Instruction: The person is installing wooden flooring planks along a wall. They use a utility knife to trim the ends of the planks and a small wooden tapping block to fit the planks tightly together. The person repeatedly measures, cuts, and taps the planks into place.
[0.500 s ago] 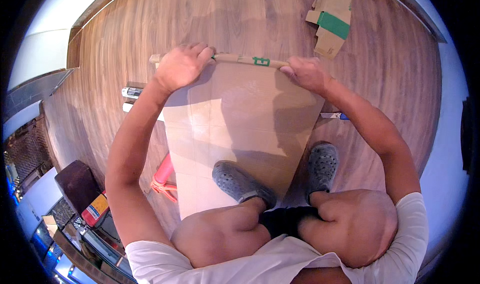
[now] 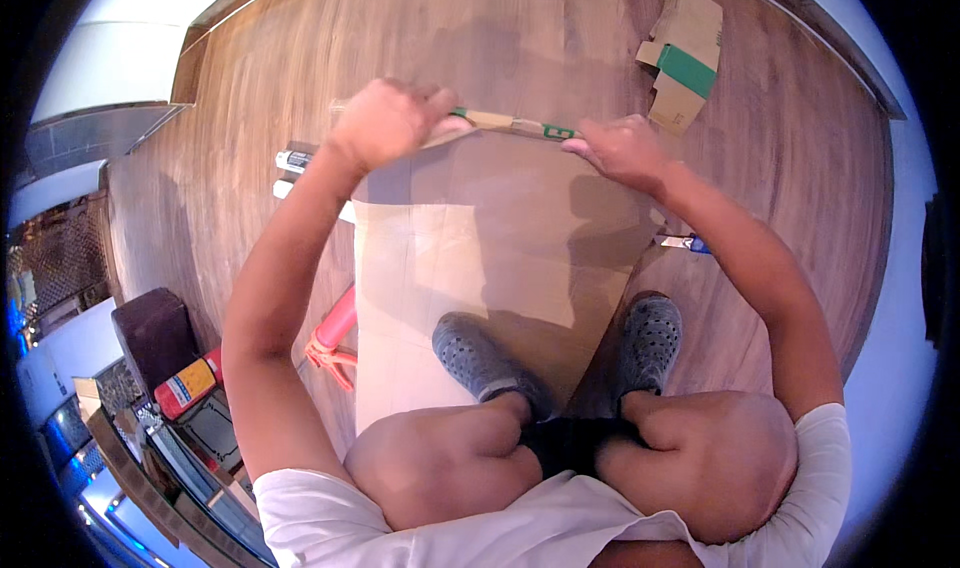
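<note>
A large sheet of brown cardboard lies on the floor in front of me and under my left shoe. Its far edge is turned up into a narrow strip with green printing. My left hand grips this strip near its left end, thumb along the near side. Close to the green print, my right hand pinches the strip between thumb and fingers. Between the hands the strip runs slightly downhill to the right. My left hand and its shadow hide the strip's left part.
A cut cardboard piece with green tape lies far right. A blue-handled cutter rests beside the sheet's right edge. Left of the sheet are white tubes and a red-orange caulking gun. My grey clogs stand near the sheet's near part.
The whole view has shifted, so things appear farther right. My right hand has slid a little left along the strip, toward the green print, and the hands are slightly closer together.
</note>
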Demonstrator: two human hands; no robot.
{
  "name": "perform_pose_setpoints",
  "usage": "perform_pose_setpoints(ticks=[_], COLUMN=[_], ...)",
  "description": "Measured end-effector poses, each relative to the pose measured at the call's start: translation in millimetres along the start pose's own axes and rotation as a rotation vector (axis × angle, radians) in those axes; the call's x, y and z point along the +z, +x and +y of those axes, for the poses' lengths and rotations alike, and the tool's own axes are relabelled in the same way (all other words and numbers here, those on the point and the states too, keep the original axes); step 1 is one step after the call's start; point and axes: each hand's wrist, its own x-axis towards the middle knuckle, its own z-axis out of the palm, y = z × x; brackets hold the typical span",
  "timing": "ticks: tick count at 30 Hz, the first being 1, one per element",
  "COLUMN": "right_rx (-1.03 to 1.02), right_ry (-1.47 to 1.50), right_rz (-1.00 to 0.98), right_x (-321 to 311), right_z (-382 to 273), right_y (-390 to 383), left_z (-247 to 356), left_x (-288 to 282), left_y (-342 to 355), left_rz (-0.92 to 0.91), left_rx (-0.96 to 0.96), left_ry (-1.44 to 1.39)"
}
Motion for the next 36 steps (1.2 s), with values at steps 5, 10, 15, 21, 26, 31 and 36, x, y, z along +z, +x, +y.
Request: perform_pose_setpoints(ticks=[5,10,15,21,26,31,36], right_rx=[-0.002,0.011,0.002,-0.031,-0.038,-0.025,0.027], right_ry=[-0.027,-0.049,-0.031,-0.042,-0.049,-0.027,-0.024], right_rz=[-0.029,-0.006,0.0,0.038,0.036,0.025,-0.022], right_x=[1.3,1.7,15.9,18.7,22.7,33.2,34.4], right_z=[2.1,0.7,10.3,10.1,10.3,21.4,18.1], right_y=[2.5,4.4,0.8,2.8,3.8,3.2,5.6], left_z=[-9.3,-13.9,-22.1,-27.2,-30.2,-30.9,-33.7], left_x=[-8.9,0.7,-9.0,-3.4,-5.0,5.7,31.5], left_y=[-17.9,-10.1,-17.5,-27.1,-28.3,-45.3,-73.0], left_rz=[-0.181,-0.188,-0.15,-0.15,-0.137,0.134,0.311], left_rx=[-0.179,-0.208,-0.191,-0.264,-0.25,-0.701,-1.058], left_ry=[0.057,-0.002,-0.054,0.015,-0.054,-0.772,-1.189])
